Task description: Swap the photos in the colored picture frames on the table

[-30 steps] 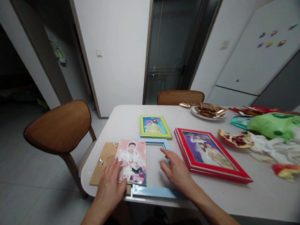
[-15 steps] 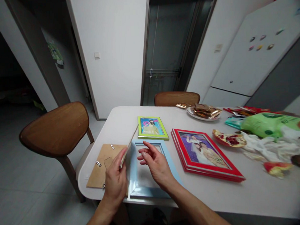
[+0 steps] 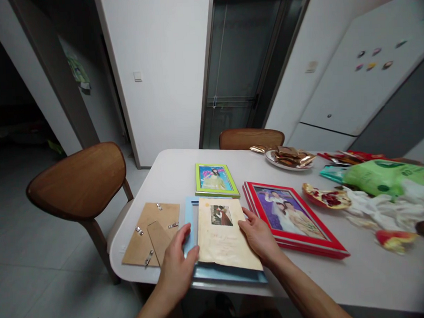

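A cream paper sheet (image 3: 223,247) with a small printed picture near its top and faint lettering below lies over the light blue picture frame (image 3: 231,274), hiding most of its opening. My right hand (image 3: 259,236) pinches the sheet's right edge, thumb on top. On the other side, my left hand (image 3: 177,261) has thumb and fingers apart, close to the sheet's left edge and the frame's left side. Left of the frame, a brown backing board (image 3: 138,246) lies with metal clips and a stand flap facing up.
A green-framed photo (image 3: 214,178) lies beyond the blue frame. Stacked red frames (image 3: 302,216) sit to the right. Farther right are a cut pomegranate (image 3: 326,197), crumpled tissues (image 3: 372,208), a green package (image 3: 388,174) and a plate of wrapped snacks (image 3: 291,159). A wooden chair (image 3: 79,183) stands left.
The thin sheet, held edge-on in my left hand before, now lies face up over the blue frame. My right hand has moved right and grips its edge; my left hand has loosened.
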`<state>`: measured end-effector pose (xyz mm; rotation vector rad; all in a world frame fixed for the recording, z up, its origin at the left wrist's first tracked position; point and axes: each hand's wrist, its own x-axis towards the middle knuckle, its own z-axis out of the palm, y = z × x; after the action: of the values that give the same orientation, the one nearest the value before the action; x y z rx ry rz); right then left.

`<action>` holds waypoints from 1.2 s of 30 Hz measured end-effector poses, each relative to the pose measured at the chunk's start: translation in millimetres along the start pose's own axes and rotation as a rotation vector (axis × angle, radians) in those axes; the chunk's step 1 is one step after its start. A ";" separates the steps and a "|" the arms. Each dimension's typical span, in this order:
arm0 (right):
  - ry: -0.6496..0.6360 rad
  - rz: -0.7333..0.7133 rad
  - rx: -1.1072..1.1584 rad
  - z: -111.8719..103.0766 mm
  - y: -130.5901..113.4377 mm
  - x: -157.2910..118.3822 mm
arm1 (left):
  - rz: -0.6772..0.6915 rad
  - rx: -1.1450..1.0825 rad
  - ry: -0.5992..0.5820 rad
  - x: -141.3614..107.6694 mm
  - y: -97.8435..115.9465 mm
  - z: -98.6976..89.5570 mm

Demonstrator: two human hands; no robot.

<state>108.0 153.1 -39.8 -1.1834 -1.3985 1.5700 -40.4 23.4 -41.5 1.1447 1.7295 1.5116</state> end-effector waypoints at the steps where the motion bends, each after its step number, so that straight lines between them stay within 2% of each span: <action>1: 0.002 -0.030 -0.074 -1.4 1.7 1.9 | 0.055 0.140 -0.051 -2.3 -1.0 -0.3; 5: 0.075 -0.187 -0.477 1.3 3.4 5.4 | 0.238 0.492 -0.180 -11.1 -3.8 5.7; 10: 0.097 -0.324 -0.833 8.1 -2.1 4.2 | 0.345 0.699 -0.243 -13.8 -9.4 10.4; 14: 0.123 -0.394 -1.081 13.6 -2.2 1.0 | 0.371 0.813 -0.248 -11.8 -7.9 11.3; 19: 0.177 -0.423 -1.287 16.2 7.3 0.0 | 0.341 0.924 -0.267 -6.2 3.6 13.5; 26: 0.089 -0.422 -1.367 14.2 9.6 1.4 | 0.376 0.891 -0.255 -5.9 6.3 17.5; 29: 0.077 -0.452 -1.345 15.6 7.9 -1.5 | 0.387 0.805 -0.249 -7.6 4.3 -4.4; 32: 0.042 -0.499 -1.327 19.2 7.8 -3.1 | 0.358 0.811 -0.126 -9.5 -7.9 -49.0; 36: 0.023 -0.539 -1.289 33.9 1.2 -7.2 | 0.251 0.968 -0.011 -14.7 -38.7 -108.5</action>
<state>78.4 135.0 -40.0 -1.2428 -2.5328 0.1466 -134.7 -42.2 -59.0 1.8633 2.4608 0.7210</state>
